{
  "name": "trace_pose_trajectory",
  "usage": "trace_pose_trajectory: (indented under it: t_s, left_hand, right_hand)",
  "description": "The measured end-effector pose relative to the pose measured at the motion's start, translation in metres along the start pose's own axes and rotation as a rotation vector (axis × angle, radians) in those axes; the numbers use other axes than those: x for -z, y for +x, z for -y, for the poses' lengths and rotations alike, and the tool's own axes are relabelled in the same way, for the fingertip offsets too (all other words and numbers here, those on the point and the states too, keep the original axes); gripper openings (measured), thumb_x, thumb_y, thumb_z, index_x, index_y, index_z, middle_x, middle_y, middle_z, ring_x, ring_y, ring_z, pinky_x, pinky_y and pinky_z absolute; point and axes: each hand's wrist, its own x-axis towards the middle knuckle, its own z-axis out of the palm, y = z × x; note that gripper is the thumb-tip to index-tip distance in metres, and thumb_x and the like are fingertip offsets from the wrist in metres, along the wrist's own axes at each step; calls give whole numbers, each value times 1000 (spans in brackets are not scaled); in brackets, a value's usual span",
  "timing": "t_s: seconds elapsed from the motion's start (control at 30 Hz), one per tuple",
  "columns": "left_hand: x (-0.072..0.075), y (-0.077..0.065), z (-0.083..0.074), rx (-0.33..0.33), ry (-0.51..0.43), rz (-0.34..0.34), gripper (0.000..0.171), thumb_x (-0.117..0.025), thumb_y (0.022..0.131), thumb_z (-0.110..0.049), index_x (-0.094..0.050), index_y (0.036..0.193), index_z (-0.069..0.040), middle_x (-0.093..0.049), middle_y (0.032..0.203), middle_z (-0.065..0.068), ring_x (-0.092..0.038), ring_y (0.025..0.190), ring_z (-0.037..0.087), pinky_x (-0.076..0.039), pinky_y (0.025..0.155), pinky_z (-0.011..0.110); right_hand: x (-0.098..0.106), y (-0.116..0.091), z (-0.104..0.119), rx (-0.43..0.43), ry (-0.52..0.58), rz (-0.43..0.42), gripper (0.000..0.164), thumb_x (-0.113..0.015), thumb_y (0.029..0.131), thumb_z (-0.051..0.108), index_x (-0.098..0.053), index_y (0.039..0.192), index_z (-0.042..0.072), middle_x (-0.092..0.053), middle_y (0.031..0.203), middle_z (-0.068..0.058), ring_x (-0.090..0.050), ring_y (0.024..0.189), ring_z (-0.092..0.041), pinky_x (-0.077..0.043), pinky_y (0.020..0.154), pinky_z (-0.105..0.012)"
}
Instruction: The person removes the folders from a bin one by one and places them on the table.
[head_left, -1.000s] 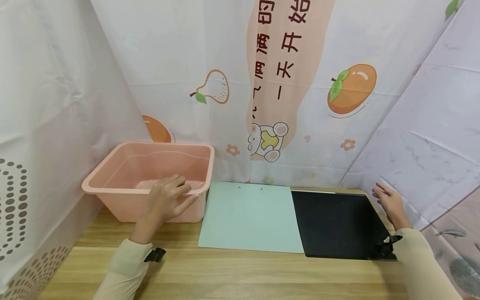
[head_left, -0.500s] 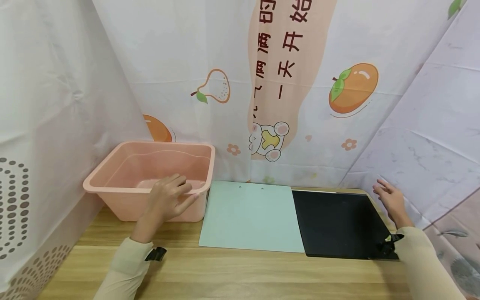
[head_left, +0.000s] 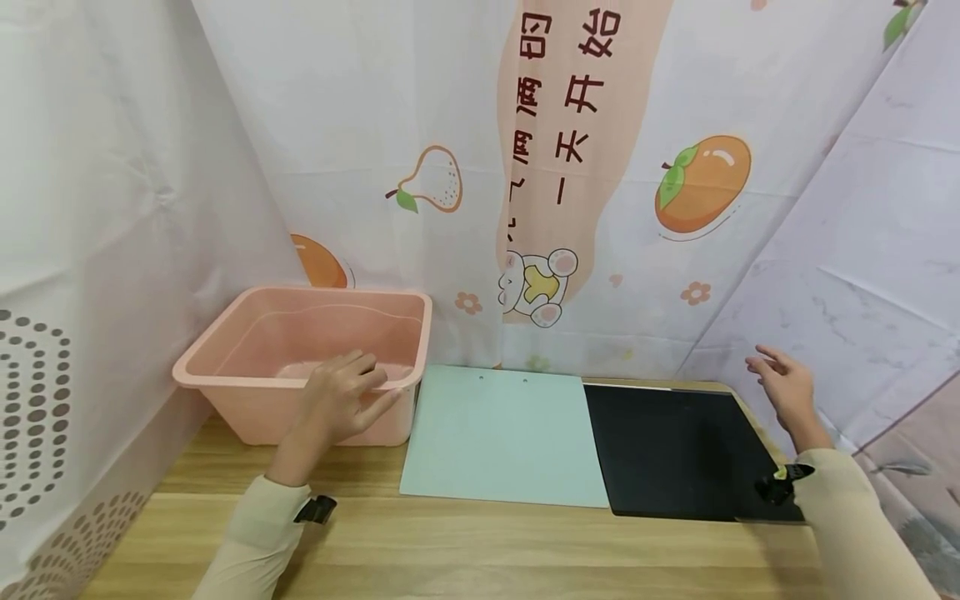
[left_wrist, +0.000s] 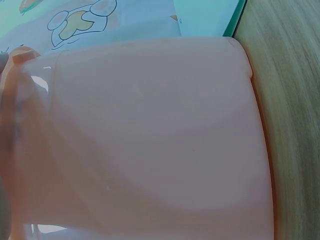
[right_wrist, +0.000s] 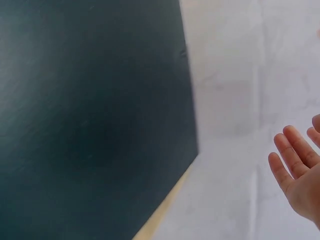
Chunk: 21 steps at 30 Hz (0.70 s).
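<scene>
My left hand (head_left: 337,398) is at the near rim of a pink plastic basin (head_left: 255,408), its thumb apart from the loosely bent fingers. The hand overlaps the rim in the head view. In the left wrist view the basin's outer wall (left_wrist: 155,135) fills most of the picture, with only slivers of the hand at the left edge. My right hand (head_left: 787,392) hovers beyond the right edge of a flat black board (head_left: 682,450), fingers relaxed and holding nothing. The right wrist view shows that hand (right_wrist: 302,180) with fingers spread beside the black board (right_wrist: 90,110).
A mint-green board (head_left: 502,442) with two small holes near its far edge lies between the basin and the black board. All stand on a wooden table (head_left: 450,550). A printed white curtain (head_left: 360,100) hangs close behind, and more cloth closes off both sides.
My right hand has risen a little beside the black board. The left hand stays at the basin's rim, and the head view has shifted slightly.
</scene>
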Motion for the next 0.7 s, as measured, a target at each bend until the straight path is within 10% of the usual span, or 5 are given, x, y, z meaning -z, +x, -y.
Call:
trace_pose_trajectory:
  t_s: [0.5, 0.7]
  left_hand:
    - [-4, -3, 4, 34, 12, 22, 47, -52, 98, -50, -62, 72, -13, -50, 68, -2, -41, 59, 13, -34, 48, 25]
    - [-5, -4, 3, 68, 16, 36, 26, -63, 84, -39, -62, 76, -14, -55, 68, -4, -43, 59, 11, -36, 48, 25]
  right_hand:
    - [-10, -3, 73, 221, 147, -47, 31, -57, 101, 5, -67, 128, 16, -71, 89, 29, -67, 85, 13, -49, 72, -4]
    - [-19, -6, 94, 287, 377, -21, 31, -58, 99, -2, -70, 126, 9, -77, 92, 15, -72, 87, 4, -52, 75, -6]
